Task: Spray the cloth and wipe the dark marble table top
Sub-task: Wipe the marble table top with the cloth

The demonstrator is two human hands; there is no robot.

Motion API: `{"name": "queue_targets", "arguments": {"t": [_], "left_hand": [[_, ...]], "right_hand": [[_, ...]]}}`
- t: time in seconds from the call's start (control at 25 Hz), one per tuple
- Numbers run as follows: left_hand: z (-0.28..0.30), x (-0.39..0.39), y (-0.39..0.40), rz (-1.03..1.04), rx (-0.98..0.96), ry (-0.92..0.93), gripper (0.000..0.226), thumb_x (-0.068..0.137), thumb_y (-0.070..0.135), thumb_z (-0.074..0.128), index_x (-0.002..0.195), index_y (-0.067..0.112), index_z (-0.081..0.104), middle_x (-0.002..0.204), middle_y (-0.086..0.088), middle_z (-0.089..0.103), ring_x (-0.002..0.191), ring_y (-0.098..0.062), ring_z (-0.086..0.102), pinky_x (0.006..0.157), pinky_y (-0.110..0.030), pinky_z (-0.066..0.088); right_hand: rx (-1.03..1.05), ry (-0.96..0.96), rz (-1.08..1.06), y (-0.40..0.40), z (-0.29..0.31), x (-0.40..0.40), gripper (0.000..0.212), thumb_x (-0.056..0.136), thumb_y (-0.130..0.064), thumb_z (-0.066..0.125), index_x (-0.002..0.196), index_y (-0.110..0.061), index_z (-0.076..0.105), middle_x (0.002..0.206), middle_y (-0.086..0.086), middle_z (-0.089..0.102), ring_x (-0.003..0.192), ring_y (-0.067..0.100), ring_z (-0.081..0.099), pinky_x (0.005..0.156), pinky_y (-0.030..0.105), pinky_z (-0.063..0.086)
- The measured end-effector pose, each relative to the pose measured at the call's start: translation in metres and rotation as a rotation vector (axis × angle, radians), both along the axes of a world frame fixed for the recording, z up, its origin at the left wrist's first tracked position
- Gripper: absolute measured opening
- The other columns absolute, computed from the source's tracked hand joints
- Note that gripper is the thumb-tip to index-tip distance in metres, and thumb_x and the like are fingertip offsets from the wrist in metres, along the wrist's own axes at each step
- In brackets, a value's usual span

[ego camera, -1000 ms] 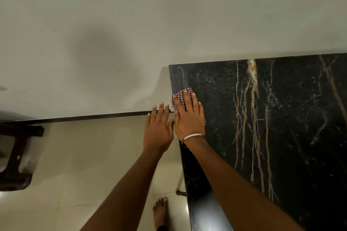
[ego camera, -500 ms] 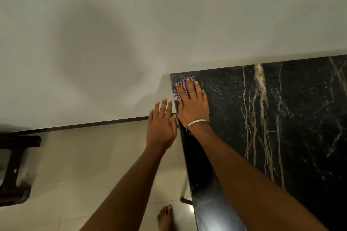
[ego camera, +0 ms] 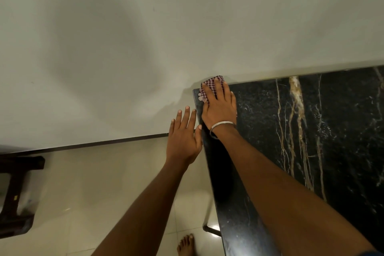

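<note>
The dark marble table top (ego camera: pixel 311 131) with gold and white veins fills the right side. A red-and-white checked cloth (ego camera: pixel 207 87) lies at the table's far left corner, against the wall. My right hand (ego camera: pixel 219 106) lies flat on the cloth and presses it onto the marble, covering most of it. My left hand (ego camera: pixel 185 137) hovers with spread fingers just off the table's left edge, its thumb touching that edge, holding nothing. No spray bottle is in view.
A pale wall (ego camera: pixel 145 37) rises right behind the table. Light floor tiles (ego camera: pixel 93 193) lie to the left. A dark wooden piece of furniture (ego camera: pixel 14 193) stands at the far left. A metal table leg (ego camera: pixel 209 228) and my bare foot (ego camera: pixel 186 245) show below.
My right hand has slid the cloth away from me along the left edge, up into the far corner by the wall. My left hand followed beside the edge.
</note>
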State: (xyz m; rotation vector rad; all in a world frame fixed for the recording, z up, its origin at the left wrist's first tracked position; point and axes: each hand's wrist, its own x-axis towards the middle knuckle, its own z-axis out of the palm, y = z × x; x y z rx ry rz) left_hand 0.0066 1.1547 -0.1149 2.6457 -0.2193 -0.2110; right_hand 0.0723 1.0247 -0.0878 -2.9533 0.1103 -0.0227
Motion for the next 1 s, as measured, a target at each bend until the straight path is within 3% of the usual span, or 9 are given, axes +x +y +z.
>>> {"name": "queue_targets", "arguments": {"t": [0.12, 0.36, 0.56, 0.76, 1.0], "left_hand": [[0.001, 0.001, 0.0, -0.009, -0.01, 0.008, 0.06, 0.1, 0.043, 0.016, 0.155, 0.023, 0.003, 0.163, 0.0, -0.003, 0.149, -0.018, -0.009, 0.122, -0.038, -0.003], [0.004, -0.001, 0.003, -0.01, -0.027, -0.009, 0.058, 0.103, 0.039, 0.023, 0.155, 0.024, 0.003, 0.163, 0.002, -0.002, 0.15, -0.017, -0.008, 0.122, -0.036, -0.003], [0.006, -0.003, 0.0, -0.01, -0.012, 0.0, 0.057, 0.103, 0.04, 0.021, 0.155, 0.024, 0.004, 0.163, 0.002, -0.003, 0.149, -0.017, -0.01, 0.12, -0.034, -0.006], [0.005, -0.02, 0.003, -0.021, 0.01, 0.018, 0.057, 0.103, 0.04, 0.022, 0.155, 0.024, 0.004, 0.163, 0.0, -0.002, 0.15, -0.02, -0.008, 0.121, -0.038, -0.002], [0.005, -0.039, -0.005, -0.008, 0.063, 0.052, 0.064, 0.101, 0.049, 0.024, 0.154, 0.026, -0.003, 0.163, -0.001, -0.004, 0.149, -0.021, -0.009, 0.119, -0.038, -0.005]], "right_hand": [[-0.01, 0.006, -0.034, 0.018, 0.001, 0.0, 0.058, 0.097, -0.033, 0.035, 0.152, -0.033, 0.016, 0.162, 0.005, 0.007, 0.149, 0.027, 0.0, 0.12, 0.045, 0.004], [0.016, 0.037, 0.142, 0.014, 0.002, 0.0, 0.055, 0.099, -0.033, 0.033, 0.152, -0.034, 0.017, 0.162, 0.001, 0.003, 0.149, 0.023, -0.004, 0.119, 0.042, -0.001], [0.015, 0.015, -0.046, -0.004, 0.004, -0.004, 0.058, 0.097, -0.031, 0.037, 0.152, -0.033, 0.016, 0.162, 0.004, 0.005, 0.149, 0.026, -0.001, 0.119, 0.045, 0.002], [-0.006, 0.038, 0.117, 0.025, -0.001, -0.014, 0.054, 0.1, -0.034, 0.031, 0.151, -0.034, 0.016, 0.162, 0.003, 0.002, 0.149, 0.024, -0.004, 0.119, 0.043, -0.001], [-0.025, 0.049, 0.13, 0.019, -0.002, -0.054, 0.056, 0.099, -0.041, 0.031, 0.152, -0.035, 0.012, 0.162, 0.002, 0.0, 0.149, 0.025, -0.005, 0.116, 0.041, -0.007]]}}
